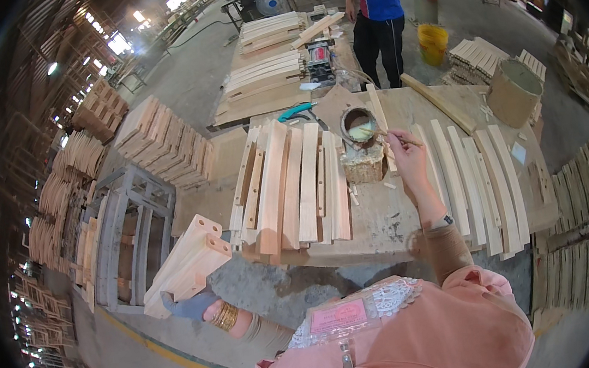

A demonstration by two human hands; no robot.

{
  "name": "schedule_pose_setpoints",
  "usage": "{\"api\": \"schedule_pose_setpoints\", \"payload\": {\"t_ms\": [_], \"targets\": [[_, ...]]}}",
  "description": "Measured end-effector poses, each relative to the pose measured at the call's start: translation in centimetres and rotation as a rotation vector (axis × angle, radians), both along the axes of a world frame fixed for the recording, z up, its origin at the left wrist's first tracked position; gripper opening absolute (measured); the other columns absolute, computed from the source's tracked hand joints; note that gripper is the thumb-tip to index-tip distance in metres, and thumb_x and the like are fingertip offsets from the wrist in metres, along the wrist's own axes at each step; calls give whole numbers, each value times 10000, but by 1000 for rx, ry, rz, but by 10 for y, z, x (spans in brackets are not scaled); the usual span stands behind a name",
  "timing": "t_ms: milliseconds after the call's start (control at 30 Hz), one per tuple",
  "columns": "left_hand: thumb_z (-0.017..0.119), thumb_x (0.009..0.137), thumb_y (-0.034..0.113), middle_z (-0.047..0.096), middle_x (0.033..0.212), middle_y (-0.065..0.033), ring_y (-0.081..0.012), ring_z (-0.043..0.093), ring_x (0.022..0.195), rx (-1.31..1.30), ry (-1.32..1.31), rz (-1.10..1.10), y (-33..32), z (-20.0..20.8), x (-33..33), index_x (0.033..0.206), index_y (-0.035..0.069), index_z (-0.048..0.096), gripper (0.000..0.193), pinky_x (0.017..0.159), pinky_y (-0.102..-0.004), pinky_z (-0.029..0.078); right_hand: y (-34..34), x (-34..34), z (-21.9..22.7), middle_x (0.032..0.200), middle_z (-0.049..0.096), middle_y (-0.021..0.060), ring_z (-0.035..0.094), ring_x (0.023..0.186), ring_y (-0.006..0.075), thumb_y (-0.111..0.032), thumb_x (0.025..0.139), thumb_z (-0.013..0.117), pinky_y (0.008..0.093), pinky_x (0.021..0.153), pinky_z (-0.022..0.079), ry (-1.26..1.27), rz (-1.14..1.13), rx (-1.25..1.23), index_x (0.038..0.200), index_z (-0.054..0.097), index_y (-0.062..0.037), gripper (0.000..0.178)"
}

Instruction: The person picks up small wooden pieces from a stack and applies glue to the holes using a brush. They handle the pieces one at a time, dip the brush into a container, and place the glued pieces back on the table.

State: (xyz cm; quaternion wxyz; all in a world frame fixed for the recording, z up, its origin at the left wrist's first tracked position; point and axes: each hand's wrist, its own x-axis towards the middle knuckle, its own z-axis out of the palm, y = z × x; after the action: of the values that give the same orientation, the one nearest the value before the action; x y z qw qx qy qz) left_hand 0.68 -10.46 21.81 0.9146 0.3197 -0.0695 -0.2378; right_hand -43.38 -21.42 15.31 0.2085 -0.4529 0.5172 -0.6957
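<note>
Clock positions are read from the dark-rimmed round pot as dial centre, with 12 toward the top edge of the view. The largest item is the broad brown flat-topped worktable [407,208]. It carries two groups of long, pale, slightly curved wooden slats: the left group [303,183] at 8 o'clock, the right group [496,179] at 4 o'clock. Farther out at 8 o'clock, a tilted bundle of pale wooden rails with round holes in the end faces [187,259] is held off the table.

Containers: a large brown cylindrical drum [513,95] stands at 3 o'clock; its contents cannot be determined. A yellow bucket [434,46] stands between 1 and 2 o'clock; its contents are unclear. A rough yellowish block [365,170] sits at 6 o'clock, directly beneath the dark-rimmed round pot [345,124], which contains a whitish substance [360,132].

The left hand [191,305], in a grey-blue glove, grips the bundle's lower end; its fingers are partly hidden. The right hand [403,146], at 4 o'clock, is closed in a pinch on a thin brown wooden stick [412,141]. The stick extends over the pot mouth; contact with the substance cannot be confirmed.
</note>
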Motion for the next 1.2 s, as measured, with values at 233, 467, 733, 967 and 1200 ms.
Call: {"api": "schedule_pose_setpoints", "payload": {"t_ms": [233, 467, 733, 967, 1200], "targets": [[554, 744, 333, 547, 1124, -125, -315, 557, 1004, -18, -9, -56, 2, -3, 7, 1144, 55, 500, 490, 768, -457, 467, 1, 0, -2, 774, 653, 65, 602, 713, 81, -65, 851, 593, 213, 626, 474, -14, -6, 0, 927, 632, 37, 133], [545, 750, 328, 546, 1121, -129, -323, 558, 997, 28, 27, 2, 2, 4, -8, 1127, 49, 514, 470, 763, -469, 468, -4, -2, -2, 746, 653, 53, 595, 680, 73, -88, 848, 595, 217, 605, 464, 37, -35, 40, 894, 639, 34, 138], [533, 764, 343, 547, 1152, -124, -306, 556, 1013, 37, -20, -63, 1, 1, -11, 1151, 44, 514, 489, 775, -451, 469, -25, -10, -1, 675, 635, 107, 599, 601, 145, -189, 833, 608, 271, 568, 451, 214, -45, 32, 866, 647, 17, 212], [536, 762, 370, 518, 1204, -107, -308, 517, 1078, 47, -28, -102, -2, -5, -11, 1186, 86, 497, 512, 796, -471, 446, -33, -11, 1, 656, 626, 120, 594, 576, 173, -217, 827, 610, 285, 546, 438, 300, -50, 21, 849, 662, 12, 236], [529, 770, 371, 492, 1237, -109, -318, 489, 1118, 56, -26, -68, -2, 2, -23, 1201, 93, 480, 516, 834, -499, 426, -35, -12, -2, 658, 633, 106, 585, 575, 141, -216, 832, 614, 267, 550, 438, 227, 11, 26, 853, 666, 11, 233]]}}
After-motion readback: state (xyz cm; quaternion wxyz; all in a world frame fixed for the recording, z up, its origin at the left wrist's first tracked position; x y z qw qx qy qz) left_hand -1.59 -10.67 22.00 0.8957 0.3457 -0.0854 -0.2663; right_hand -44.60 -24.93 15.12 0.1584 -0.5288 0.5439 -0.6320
